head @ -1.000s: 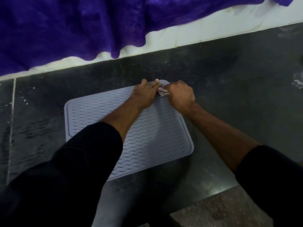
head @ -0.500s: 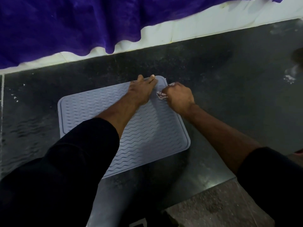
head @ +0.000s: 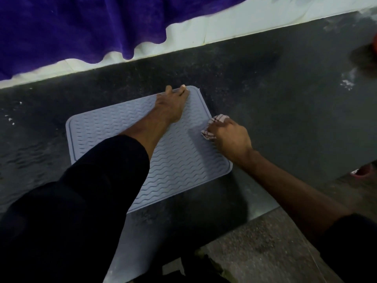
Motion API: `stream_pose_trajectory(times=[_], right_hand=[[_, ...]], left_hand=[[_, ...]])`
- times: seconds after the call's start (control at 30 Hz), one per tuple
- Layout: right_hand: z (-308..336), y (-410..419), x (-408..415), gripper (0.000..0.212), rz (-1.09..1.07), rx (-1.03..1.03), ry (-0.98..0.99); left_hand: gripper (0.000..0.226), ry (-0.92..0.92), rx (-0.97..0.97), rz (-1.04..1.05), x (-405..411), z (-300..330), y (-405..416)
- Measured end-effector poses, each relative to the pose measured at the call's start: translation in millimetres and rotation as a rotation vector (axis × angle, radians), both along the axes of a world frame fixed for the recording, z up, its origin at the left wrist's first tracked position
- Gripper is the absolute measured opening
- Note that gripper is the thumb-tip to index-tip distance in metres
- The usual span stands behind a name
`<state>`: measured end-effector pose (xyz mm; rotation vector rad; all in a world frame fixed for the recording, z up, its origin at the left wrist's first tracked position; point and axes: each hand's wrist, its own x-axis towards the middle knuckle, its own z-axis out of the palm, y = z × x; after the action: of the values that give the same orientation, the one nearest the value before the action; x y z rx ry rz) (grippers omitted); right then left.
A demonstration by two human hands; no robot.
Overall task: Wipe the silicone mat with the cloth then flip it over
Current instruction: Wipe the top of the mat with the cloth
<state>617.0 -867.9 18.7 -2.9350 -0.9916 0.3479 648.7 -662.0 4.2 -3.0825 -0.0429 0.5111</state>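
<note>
So the silicone mat (head: 179, 160) is lying flat on the dark stone table (head: 285, 88), wavy ribbed side up, pale grey-blue. The left hand (head: 170, 105) is planted on it near the far edge, fingers (head: 181, 90) straight and close together, tips right at the mat's far rim, just pressing it down rather than gripping anything. The black sleeve (head: 91, 190) of that arm covers a big chunk of the near left part of the mat.

Right hand (head: 230, 137) is over at the mat's right edge, fingers curled around a bunched-up cloth (head: 214, 125), whitish with dark stripes. The cloth pokes out past the fingers on the far and left side and sits right on the mat's right rim, partly on the mat, partly over the table. Can't really tell how much of it is tucked inside the fist.

Well beyond the left fingers there's a white tiled strip (head: 224, 25) along the back of the table, with a purple fabric (head: 81, 23) hanging down over it. Off to the right of the right fingers, well apart, some white specks (head: 346, 81) on the stone.
</note>
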Motion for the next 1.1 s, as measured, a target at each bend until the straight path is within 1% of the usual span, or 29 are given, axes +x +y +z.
stream_pose_trajectory(times=[0.17, 0.27, 0.33, 0.43, 0.53, 0.63, 0.7, 0.83, 0.9, 1.0, 1.07, 1.1], right_hand=[[2.3, -46.4, -45.3, 0.038, 0.055, -0.034, 0.043], [8.9, -38.7, -38.7, 0.038, -0.010, 0.031, 0.045], [9.1, -26.4, -31.9, 0.039, -0.011, 0.031, 0.013], [2.8, -27.0, -42.8, 0.038, 0.036, -0.032, 0.003], [1.4, -56.7, -69.5, 0.041, 0.056, -0.055, 0.000], [3.2, -71.6, -88.7, 0.040, 0.064, -0.073, -0.019], [5.4, -66.7, -86.4, 0.036, 0.064, -0.073, -0.017], [11.5, -52.3, -78.3, 0.028, -0.005, -0.042, 0.026], [12.8, -45.3, -84.5, 0.025, -0.001, 0.003, 0.001], [14.7, -17.7, -106.4, 0.025, 0.128, 0.117, -0.059], [15.5, 17.7, -129.7, 0.031, 0.268, 0.195, -0.061], [15.9, 38.7, -143.7, 0.030, 0.347, 0.201, -0.046]], left_hand=[[0.084, 0.025, -0.014, 0.007, 0.7, 1.2, -1.5], [0.088, 0.053, -0.051, 0.023, 4.6, 0.6, 1.2], [0.090, 0.057, -0.067, 0.029, 6.6, -1.4, 3.0], [0.085, 0.012, -0.055, 0.019, 3.9, -11.2, 4.8], [0.082, -0.011, -0.045, 0.010, 3.6, -13.4, 3.6], [0.085, 0.020, -0.124, 0.019, 1.9, -5.4, 4.9], [0.083, 0.059, -0.236, 0.011, -10.3, -0.3, 12.2], [0.078, 0.048, -0.461, 0.035, -83.7, 6.9, 39.7], [0.074, -0.003, -0.517, 0.049, -139.6, 10.1, 57.4], [0.073, -0.034, -0.511, 0.142, -224.5, 15.0, 90.3], [0.079, 0.003, -0.473, 0.223, -274.0, 18.7, 111.0], [0.082, 0.033, -0.451, 0.245, -294.6, 19.3, 119.7]])
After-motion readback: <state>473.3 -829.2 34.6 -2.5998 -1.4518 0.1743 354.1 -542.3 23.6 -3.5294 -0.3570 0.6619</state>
